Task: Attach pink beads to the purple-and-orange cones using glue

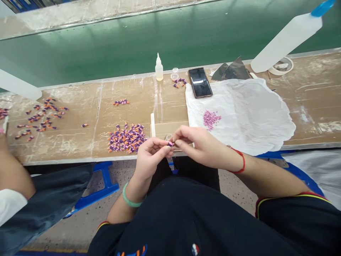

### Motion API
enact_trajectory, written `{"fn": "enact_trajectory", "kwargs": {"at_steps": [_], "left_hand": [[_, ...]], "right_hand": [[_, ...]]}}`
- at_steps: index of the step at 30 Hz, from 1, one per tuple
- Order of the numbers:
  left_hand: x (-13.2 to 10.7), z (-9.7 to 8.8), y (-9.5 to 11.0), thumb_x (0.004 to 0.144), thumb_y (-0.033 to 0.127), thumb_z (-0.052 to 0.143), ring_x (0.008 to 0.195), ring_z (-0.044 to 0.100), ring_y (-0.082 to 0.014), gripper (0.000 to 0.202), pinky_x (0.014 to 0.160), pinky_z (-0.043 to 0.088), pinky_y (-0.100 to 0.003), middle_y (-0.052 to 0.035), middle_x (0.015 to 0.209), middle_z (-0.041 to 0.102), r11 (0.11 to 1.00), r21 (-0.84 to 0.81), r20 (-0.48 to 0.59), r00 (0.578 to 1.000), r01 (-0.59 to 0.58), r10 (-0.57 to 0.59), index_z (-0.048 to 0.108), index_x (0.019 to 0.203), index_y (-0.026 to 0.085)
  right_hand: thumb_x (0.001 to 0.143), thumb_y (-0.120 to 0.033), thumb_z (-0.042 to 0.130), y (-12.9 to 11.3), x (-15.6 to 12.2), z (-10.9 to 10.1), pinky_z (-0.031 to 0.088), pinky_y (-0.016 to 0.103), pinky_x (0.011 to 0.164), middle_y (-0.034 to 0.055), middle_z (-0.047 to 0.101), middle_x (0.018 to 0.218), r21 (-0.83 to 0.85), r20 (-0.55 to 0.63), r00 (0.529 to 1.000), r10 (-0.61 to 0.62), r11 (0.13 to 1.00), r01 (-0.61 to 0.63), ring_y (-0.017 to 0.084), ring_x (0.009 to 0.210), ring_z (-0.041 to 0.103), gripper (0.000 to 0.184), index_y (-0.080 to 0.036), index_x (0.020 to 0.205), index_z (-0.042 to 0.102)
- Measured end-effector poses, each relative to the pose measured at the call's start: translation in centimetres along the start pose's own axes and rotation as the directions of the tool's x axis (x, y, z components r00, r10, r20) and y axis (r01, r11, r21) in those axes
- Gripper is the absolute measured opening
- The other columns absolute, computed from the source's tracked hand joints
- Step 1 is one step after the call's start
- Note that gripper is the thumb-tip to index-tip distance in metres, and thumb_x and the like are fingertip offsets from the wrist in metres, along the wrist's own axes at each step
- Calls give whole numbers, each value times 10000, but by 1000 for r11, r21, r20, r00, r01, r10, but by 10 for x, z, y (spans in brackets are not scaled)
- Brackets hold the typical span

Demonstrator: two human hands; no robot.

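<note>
My left hand (151, 156) and my right hand (199, 144) meet above the bench's front edge, their fingertips pinching a tiny purple and orange clay piece (170, 143). A green bangle circles my left wrist, and a red string circles my right. Just left of my hands lies a heap of similar pieces (126, 138). Behind my fingers are a cardboard piece (167, 129) and a thin white stick (152, 124). Pink beads (211, 120) lie in a small pile on a crumpled white sheet (247, 106) to the right.
A co-worker's arm (13, 170) reaches the bench at far left, beside scattered pieces (42, 119). Along the back stand a dropper bottle (159, 68), a small glass cup (174, 73), a phone (200, 82), and a tape roll (282, 65). A large white bottle (287, 41) hangs overhead.
</note>
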State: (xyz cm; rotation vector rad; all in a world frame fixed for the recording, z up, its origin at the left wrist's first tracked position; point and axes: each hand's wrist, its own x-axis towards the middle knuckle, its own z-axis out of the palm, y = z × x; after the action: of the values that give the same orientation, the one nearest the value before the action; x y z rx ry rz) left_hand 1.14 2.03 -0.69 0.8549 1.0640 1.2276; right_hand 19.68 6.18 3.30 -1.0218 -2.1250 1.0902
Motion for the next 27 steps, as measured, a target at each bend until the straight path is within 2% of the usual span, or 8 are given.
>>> {"fn": "enact_trajectory", "kwargs": {"at_steps": [3,8,12,15,18,20,23,27], "left_hand": [[4,-8,5,664,389,883,611,732,-162,303,553,599,-223,-47,702,772,997,80,-7,1000,22,-21,722,791,166],[16,-32,15,704,348,803,518,657,-146,232,496,533,-241,-41,632,734,934,352,-18,998,67,-64,714,801,157],[30,-65,19,709,333,749,560,642,-157,212,540,507,-253,-22,608,693,778,624,-77,996,76,-36,735,820,154],[45,-100,22,715,364,736,549,590,-148,256,544,472,-255,-2,588,651,628,771,-193,979,106,71,750,854,149],[72,-138,28,763,340,666,691,641,-178,236,666,511,-276,-34,726,706,548,829,-304,910,108,281,737,871,143],[98,-160,33,771,288,630,767,649,-191,197,749,520,-293,-57,822,722,471,873,-333,857,123,394,719,863,137],[142,-179,41,794,228,585,833,625,-199,202,869,496,-326,-90,957,711,287,945,-272,861,156,429,710,919,131],[188,-184,46,782,161,562,852,591,-212,191,937,459,-359,-91,944,682,245,959,-233,887,141,399,701,911,134]], "right_hand": [[947,-203,496,14,-7,-11,590,334,782,71,742,990,136,-131,987,97,988,-79,198,918,731,115,-201,987,604],[922,-323,588,45,-26,-26,617,444,861,77,752,982,263,-237,916,324,929,-261,252,943,742,131,-214,924,661],[872,-435,641,67,-40,-28,606,529,879,84,755,961,313,-286,833,473,868,-385,288,924,741,219,-217,884,662],[852,-474,652,78,-47,-27,591,555,913,77,755,950,339,-322,784,531,838,-428,291,922,738,244,-230,870,663],[842,-491,660,83,-49,-28,585,557,931,69,753,941,366,-343,762,549,826,-429,289,925,734,247,-245,854,664],[835,-507,666,84,-49,-27,580,566,938,72,751,947,377,-343,762,549,824,-424,292,930,730,260,-247,853,666],[828,-544,672,86,-48,-27,574,585,940,87,747,969,376,-325,777,539,828,-416,302,943,723,306,-239,857,666],[844,-549,665,88,-48,-24,581,580,929,98,750,976,367,-322,795,515,841,-397,301,942,726,329,-221,870,666]]}}
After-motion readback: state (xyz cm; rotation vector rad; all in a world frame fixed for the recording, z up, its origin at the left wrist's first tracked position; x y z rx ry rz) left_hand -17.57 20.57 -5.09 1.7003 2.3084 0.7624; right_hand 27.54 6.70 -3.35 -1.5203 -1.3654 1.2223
